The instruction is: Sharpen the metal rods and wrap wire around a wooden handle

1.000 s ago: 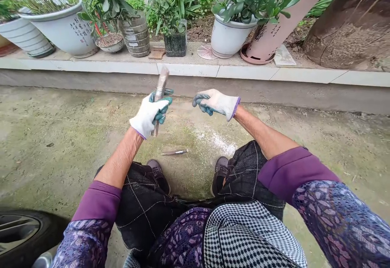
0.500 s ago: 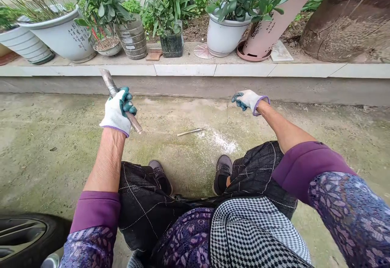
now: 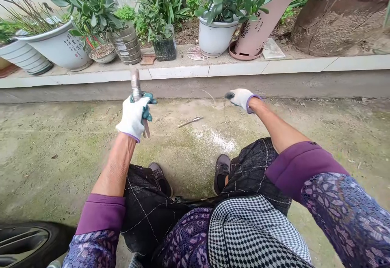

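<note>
My left hand (image 3: pixel 133 117), in a white glove with green-coated fingers, is closed around a short stick (image 3: pixel 135 79) wound with thin wire near its upper part. The stick stands nearly upright, its lower end showing below the fingers. My right hand (image 3: pixel 240 98), gloved alike, is held out to the right with its fingers drawn together. What it grips, if anything, I cannot make out. A thin pale curved strand (image 3: pixel 209 94) shows between the hands. On the ground between them lies a slim tool with a light handle (image 3: pixel 189 122) and a darker, narrow tip.
White powder (image 3: pixel 221 140) is scattered on the concrete ground before my shoes (image 3: pixel 222 168). A tiled ledge (image 3: pixel 179 71) with several potted plants, among them a white pot (image 3: pixel 215 38), runs along the front. A wheel (image 3: pixel 27 241) stands at lower left.
My left hand has moved right and slightly down, and the stick has turned from slanted to nearly upright. My right hand has moved slightly left in view, its fingers closer together.
</note>
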Demonstrator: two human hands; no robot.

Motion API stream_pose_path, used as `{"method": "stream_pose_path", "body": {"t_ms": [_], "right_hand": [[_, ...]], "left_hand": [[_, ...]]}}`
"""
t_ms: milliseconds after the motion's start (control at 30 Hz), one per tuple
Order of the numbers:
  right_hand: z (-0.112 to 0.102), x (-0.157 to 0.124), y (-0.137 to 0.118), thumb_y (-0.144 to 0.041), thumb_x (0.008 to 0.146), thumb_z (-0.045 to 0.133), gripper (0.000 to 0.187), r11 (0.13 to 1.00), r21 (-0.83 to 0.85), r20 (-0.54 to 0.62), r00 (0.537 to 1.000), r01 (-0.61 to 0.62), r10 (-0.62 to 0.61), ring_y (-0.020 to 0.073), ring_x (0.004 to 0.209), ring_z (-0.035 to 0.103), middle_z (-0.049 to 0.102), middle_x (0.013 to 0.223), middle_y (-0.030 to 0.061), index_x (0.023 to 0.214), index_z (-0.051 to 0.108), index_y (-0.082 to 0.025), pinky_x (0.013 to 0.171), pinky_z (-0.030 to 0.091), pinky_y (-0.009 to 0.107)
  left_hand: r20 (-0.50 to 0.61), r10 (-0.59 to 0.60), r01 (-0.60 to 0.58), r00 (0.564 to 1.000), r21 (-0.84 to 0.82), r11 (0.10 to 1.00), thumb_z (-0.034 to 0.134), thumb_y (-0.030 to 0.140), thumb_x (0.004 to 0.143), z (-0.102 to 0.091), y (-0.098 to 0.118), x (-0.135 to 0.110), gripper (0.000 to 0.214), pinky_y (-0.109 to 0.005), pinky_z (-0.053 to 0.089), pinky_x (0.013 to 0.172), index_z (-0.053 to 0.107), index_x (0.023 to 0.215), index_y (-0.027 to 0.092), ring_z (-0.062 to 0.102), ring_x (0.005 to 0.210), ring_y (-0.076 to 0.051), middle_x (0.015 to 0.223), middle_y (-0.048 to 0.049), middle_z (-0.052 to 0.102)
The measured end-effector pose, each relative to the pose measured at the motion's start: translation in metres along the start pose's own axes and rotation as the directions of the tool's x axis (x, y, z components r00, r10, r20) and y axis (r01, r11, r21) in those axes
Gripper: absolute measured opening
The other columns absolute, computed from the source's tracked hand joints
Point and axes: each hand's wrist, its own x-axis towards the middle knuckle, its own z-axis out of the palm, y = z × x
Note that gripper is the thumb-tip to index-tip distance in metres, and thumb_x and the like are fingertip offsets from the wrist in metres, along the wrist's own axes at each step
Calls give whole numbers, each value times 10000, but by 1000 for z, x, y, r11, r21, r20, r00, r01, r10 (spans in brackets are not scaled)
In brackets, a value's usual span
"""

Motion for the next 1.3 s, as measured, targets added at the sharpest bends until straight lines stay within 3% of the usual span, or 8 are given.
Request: {"method": "stream_pose_path", "body": {"t_ms": [133,300,500,733,800,967,1167,1300], "right_hand": [[20,-1,-70,47,757,444,530,989,127,-47,996,80,-74,155,1148,680,740,1254,60,1152,722,-173,866,597,261],[20,-20,-143,-86,837,514,424,864,401,-110,952,305,-285,232,1239,638,716,1316,62,1190,717,-202,932,618,355],[13,-33,-154,-346,853,629,327,752,614,-166,971,240,-174,272,1147,663,729,1183,107,1139,688,-199,780,652,385],[8,-42,-153,-299,707,745,327,739,632,-174,971,236,-161,296,1179,657,710,1259,140,1026,690,-252,911,609,447],[18,-45,-158,-320,675,774,417,718,678,1,977,155,-212,310,1229,640,701,1280,139,1079,683,-275,857,626,439],[71,-58,-176,-364,552,810,442,839,543,392,880,13,-267,258,833,707,751,965,95,942,663,-218,644,619,391],[78,-70,-183,-420,796,568,204,938,280,277,919,203,-281,156,526,507,568,607,-7,781,623,-224,500,418,295],[68,-88,-194,-283,914,480,226,886,-92,334,852,455,-404,206,779,652,737,863,60,899,693,-211,725,474,318]], "left_hand": [[103,9,-26,995,162,986,687,192,683,33,-10,-11,164,-199,358,338,631,836,169,338,366,-42,713,-14,721],[121,50,-80,991,252,965,651,207,705,49,-16,-13,148,-198,352,329,625,845,167,357,366,-44,746,-21,742],[150,28,-77,988,332,940,636,216,750,41,-20,-13,150,-202,372,343,626,894,174,385,387,-47,792,-9,741],[199,12,-76,980,319,945,643,191,772,28,-30,-17,94,-185,373,360,619,861,180,439,444,-60,791,-12,714],[217,-27,-39,976,294,955,647,190,780,27,-34,-19,86,-191,377,358,616,860,180,426,437,-63,762,-8,701],[219,-41,-14,975,245,970,688,192,783,26,-36,-22,102,-191,374,351,587,776,179,375,416,-58,603,54,531],[231,-70,13,970,238,971,638,201,847,5,-24,-18,99,-207,388,380,641,938,163,366,424,-63,700,13,632],[316,-21,-220,949,707,672,576,192,905,-1,-30,-11,183,-254,480,538,686,1044,148,567,542,-126,822,-82,726]]}}
